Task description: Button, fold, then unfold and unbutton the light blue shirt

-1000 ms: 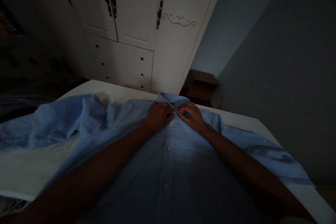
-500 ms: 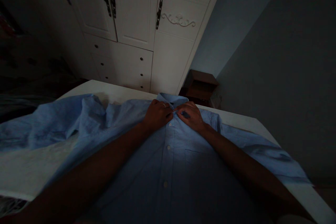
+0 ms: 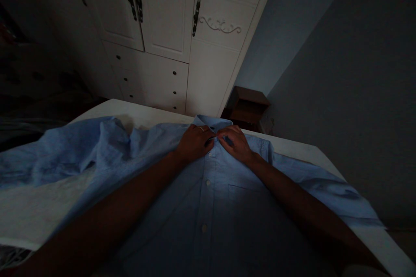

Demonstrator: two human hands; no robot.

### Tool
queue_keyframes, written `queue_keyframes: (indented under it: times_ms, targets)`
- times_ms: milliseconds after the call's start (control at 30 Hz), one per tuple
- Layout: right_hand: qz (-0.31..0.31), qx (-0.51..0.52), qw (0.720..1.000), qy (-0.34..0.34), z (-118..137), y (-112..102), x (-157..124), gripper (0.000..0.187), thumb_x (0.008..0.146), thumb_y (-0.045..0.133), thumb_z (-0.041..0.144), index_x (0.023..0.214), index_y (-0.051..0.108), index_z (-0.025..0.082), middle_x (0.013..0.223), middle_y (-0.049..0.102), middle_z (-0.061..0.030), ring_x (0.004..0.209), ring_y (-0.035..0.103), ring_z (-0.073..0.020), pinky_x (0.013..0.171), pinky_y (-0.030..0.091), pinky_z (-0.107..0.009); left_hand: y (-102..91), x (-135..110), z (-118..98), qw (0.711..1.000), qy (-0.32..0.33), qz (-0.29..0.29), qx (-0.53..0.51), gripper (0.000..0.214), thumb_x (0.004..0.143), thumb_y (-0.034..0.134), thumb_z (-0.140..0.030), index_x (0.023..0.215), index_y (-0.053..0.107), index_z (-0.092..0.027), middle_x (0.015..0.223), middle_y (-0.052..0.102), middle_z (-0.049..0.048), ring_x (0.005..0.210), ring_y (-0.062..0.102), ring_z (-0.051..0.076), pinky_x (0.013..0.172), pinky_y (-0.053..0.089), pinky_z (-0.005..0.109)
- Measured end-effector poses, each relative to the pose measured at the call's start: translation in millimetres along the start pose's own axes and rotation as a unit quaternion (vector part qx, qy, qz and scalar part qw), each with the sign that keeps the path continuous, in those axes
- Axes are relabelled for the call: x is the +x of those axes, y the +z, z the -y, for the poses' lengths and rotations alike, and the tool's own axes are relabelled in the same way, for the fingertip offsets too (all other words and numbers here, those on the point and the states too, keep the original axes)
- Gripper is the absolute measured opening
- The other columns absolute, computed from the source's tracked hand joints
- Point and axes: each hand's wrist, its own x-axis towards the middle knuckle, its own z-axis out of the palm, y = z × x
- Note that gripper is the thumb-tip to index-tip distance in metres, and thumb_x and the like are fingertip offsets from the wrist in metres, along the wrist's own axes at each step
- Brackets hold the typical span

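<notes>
A light blue button-up shirt [image 3: 188,194] lies front side up, its collar [image 3: 212,122] at the far side and its sleeves spread left and right. Just below the collar, my left hand [image 3: 195,142] pinches the left edge of the front placket; a ring shows on one finger. Facing it, my right hand [image 3: 236,143] is closed on the fabric at the same spot, fingertips nearly meeting the left ones. Whatever button sits between the fingertips is hidden. Lower on the placket, a white button [image 3: 208,183] and others show in a line, lying in place.
Under the shirt is a white table [image 3: 35,214]. Beyond it stands a white wardrobe [image 3: 211,73] with dark handles and drawers. A brown wooden cabinet [image 3: 250,99] is behind the table's far edge, near a grey wall [image 3: 351,86]. The room is dim.
Both hands stay at the top of the placket. The fingers have shifted slightly, with the right fingertips a little closer to the left ones.
</notes>
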Motion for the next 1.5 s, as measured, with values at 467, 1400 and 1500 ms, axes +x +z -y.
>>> queue_keyframes:
  times_ms: [467,1400,1500]
  targets:
    - [0.018,0.007,1.000,-0.014,-0.8,2.6,0.0,0.010,0.094,0.045,0.021,0.097,0.055,0.023,0.092,0.066,-0.0052,0.088,0.057,-0.0210,0.081,0.042,-0.039,0.4,1.9,0.5,1.000,0.000,0.017,0.021,0.018,0.087,0.056,-0.026,0.096,0.069,-0.017,0.096,0.070,0.0060,0.091,0.063,0.021,0.082,0.041,0.037]
    - [0.107,0.001,0.950,0.293,37.8,-8.6,8.0,0.021,0.089,0.059,0.034,0.079,0.073,0.022,0.067,0.069,0.0003,0.057,0.063,-0.0145,0.060,0.045,-0.025,13.6,5.1,18.8,0.906,-0.206,0.016,-0.370,0.018,0.077,0.060,-0.028,0.081,0.070,-0.013,0.077,0.070,0.0032,0.072,0.063,0.014,0.067,0.047,0.023]
    - [0.065,0.058,0.951,0.297,35.2,-2.0,4.3,0.019,0.086,0.062,0.035,0.076,0.072,0.022,0.069,0.070,0.0000,0.062,0.065,-0.0155,0.061,0.046,-0.026,12.6,5.3,17.7,0.898,-0.210,0.018,-0.387,0.019,0.076,0.060,-0.029,0.079,0.070,-0.013,0.076,0.070,0.0030,0.071,0.063,0.014,0.066,0.046,0.023]
